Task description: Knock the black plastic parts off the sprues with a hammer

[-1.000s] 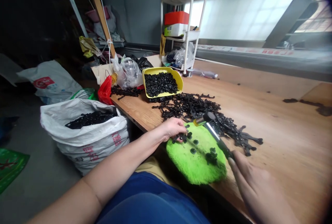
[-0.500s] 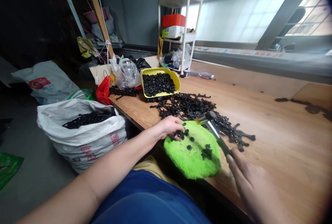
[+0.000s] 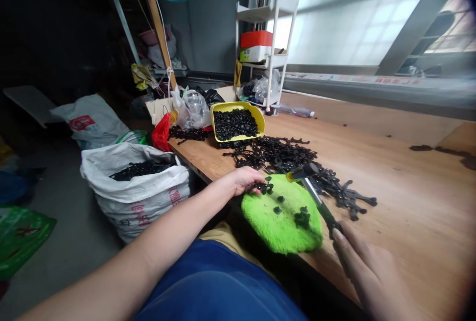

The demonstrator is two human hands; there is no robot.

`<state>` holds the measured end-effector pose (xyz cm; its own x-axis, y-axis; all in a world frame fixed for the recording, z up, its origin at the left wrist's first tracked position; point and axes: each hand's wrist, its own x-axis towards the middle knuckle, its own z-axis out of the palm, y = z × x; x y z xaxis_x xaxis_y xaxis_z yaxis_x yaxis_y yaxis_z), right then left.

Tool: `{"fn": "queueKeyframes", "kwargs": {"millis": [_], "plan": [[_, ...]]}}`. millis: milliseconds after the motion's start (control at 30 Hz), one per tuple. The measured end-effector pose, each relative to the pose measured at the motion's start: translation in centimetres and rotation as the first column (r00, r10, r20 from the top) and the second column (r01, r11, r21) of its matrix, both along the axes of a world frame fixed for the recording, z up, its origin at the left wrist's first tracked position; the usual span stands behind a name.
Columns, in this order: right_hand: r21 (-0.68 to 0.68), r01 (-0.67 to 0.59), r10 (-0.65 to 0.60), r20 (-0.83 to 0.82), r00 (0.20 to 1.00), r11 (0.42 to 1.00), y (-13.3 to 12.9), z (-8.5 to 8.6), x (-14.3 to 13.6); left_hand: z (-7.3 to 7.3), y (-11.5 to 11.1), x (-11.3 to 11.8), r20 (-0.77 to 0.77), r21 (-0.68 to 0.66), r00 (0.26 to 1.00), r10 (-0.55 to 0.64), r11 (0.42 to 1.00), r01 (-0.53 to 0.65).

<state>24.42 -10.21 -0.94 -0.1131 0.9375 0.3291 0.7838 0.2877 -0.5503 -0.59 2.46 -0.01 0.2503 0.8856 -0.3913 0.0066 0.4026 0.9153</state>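
Along the upper left edge of the fuzzy green pad (image 3: 267,227), my left hand (image 3: 247,181) is closed with its fingertips on a small black plastic part (image 3: 265,187). My right hand (image 3: 366,259) grips the dark handle of a small two-faced hammer (image 3: 311,190). The hammer's head, yellow at one end and black at the other, is held over the pad's upper right side. Small loose black pieces (image 3: 277,210) and a little black clump (image 3: 302,218) lie on the pad. My left fingers partly hide the part they hold.
Behind the pad spreads a heap of black plastic strips (image 3: 282,155) on the wooden table (image 3: 416,202). A yellow scoop-shaped tray (image 3: 263,122) of small black pieces stands farther back. White sack (image 3: 148,212) with black parts is at left; white shelf rack (image 3: 275,43) behind.
The whole view has shifted, so the scene sits farther right and slightly lower. My left hand stays at the pad's edge and the hammer stays raised over the pad.
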Motion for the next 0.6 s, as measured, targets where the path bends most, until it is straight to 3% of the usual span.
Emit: {"fn": "queueKeyframes", "kwargs": {"millis": [300,500,600], "plan": [[-0.099,0.044,-0.009,0.332,0.943,0.994,2.0,1.3,-2.3,1.7,-1.2,0.6,-0.108,0.039,0.993,-0.039,0.998,0.043],[-0.108,0.025,0.011,0.317,0.949,0.994,1.9,1.6,-2.4,1.2,-1.2,0.3,-0.096,0.051,0.995,-0.038,0.998,0.043],[-0.064,0.05,-0.038,0.165,0.986,0.997,1.4,1.0,-1.2,0.5,-1.1,-0.3,0.024,0.041,0.999,-0.026,0.999,0.025]]}}
